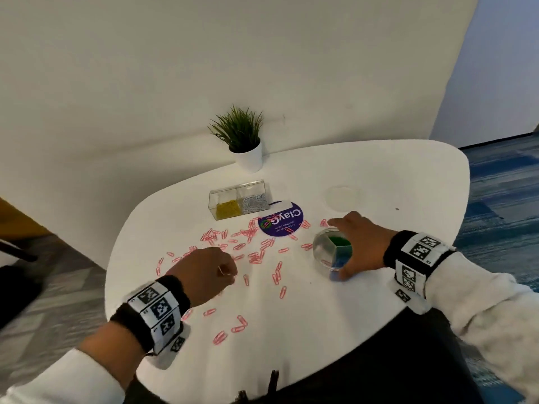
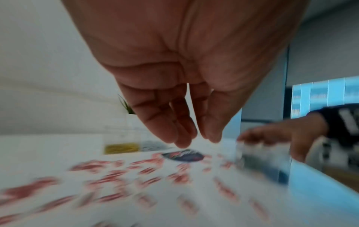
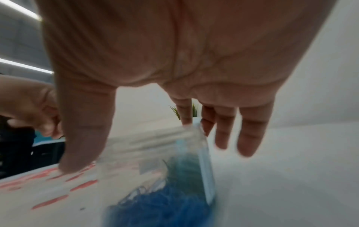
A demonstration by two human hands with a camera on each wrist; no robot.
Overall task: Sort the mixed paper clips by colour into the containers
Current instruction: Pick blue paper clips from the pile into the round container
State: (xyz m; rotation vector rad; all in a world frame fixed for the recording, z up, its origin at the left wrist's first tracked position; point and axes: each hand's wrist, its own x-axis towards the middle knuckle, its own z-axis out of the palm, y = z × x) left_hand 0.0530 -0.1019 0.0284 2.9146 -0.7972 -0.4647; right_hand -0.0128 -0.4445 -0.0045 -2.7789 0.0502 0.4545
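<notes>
Several pink paper clips (image 1: 253, 255) lie scattered over the white table (image 1: 379, 176). My left hand (image 1: 227, 272) hovers over them. Its fingers hang down close to the thumb with a narrow gap (image 2: 199, 138), and I see nothing between them. My right hand (image 1: 335, 249) grips a round clear container (image 1: 323, 252), thumb on the near side and index finger on the far rim (image 3: 129, 144). The container (image 3: 155, 176) is tilted and holds green and blue clips in separate sections. A clear rectangular box (image 1: 239, 199) holds yellow clips on the left and silver clips on the right.
A potted plant (image 1: 245, 141) stands at the back by the wall. A round purple sticker (image 1: 281, 220) lies among the clips. A clear round lid (image 1: 339, 196) rests beyond my right hand. The table's near edge drops off by my lap.
</notes>
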